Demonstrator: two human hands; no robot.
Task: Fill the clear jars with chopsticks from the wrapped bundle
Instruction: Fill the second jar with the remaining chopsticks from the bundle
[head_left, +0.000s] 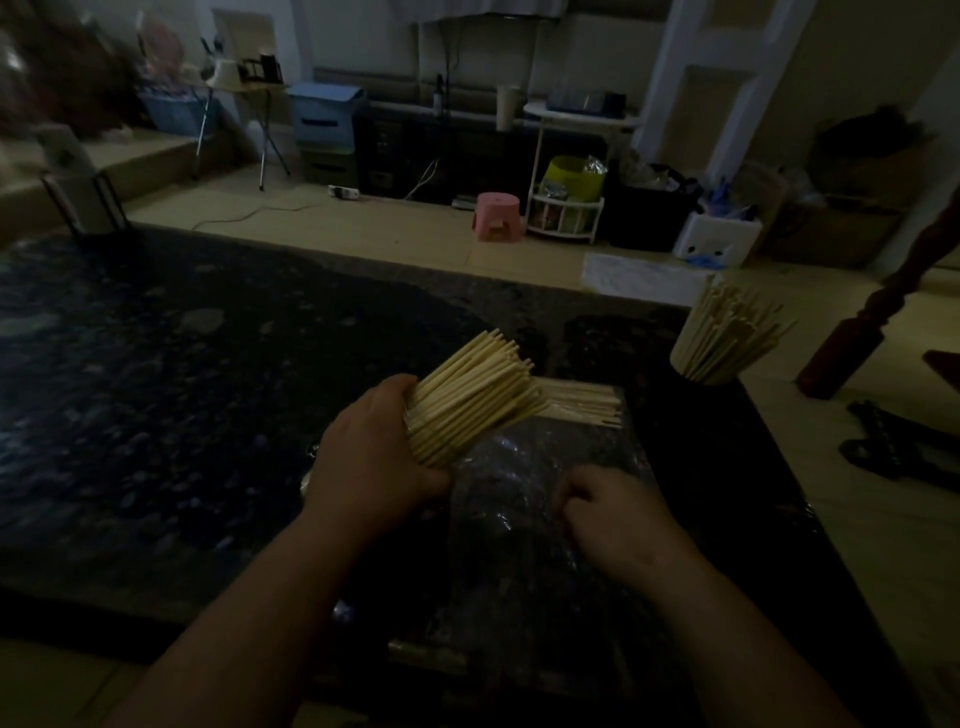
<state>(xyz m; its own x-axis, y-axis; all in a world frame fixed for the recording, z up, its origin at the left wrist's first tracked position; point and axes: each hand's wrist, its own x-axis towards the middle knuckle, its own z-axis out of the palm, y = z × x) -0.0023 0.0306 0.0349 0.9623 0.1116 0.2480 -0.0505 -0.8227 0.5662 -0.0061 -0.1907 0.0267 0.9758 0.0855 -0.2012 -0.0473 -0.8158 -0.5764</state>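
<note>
My left hand (371, 460) grips a clear jar (441, 441) packed with pale chopsticks (478, 387), tilted so their tips point up and to the right. My right hand (610, 506) rests with curled fingers on the clear plastic wrap (519, 519) of the bundle lying on the dark table (156, 389). Bare ends of bundle chopsticks (587, 402) stick out of the wrap behind the tilted jar. Whether the right hand pinches the wrap or chopsticks is hidden. A second jar full of chopsticks (719, 338) stands upright at the table's right edge.
The dark patterned table ends close on the right, past the full jar. A red-brown wooden post (852, 343) stands on the floor beside it. A pink stool (493, 215), a white rack (566, 218) and boxes line the far wall.
</note>
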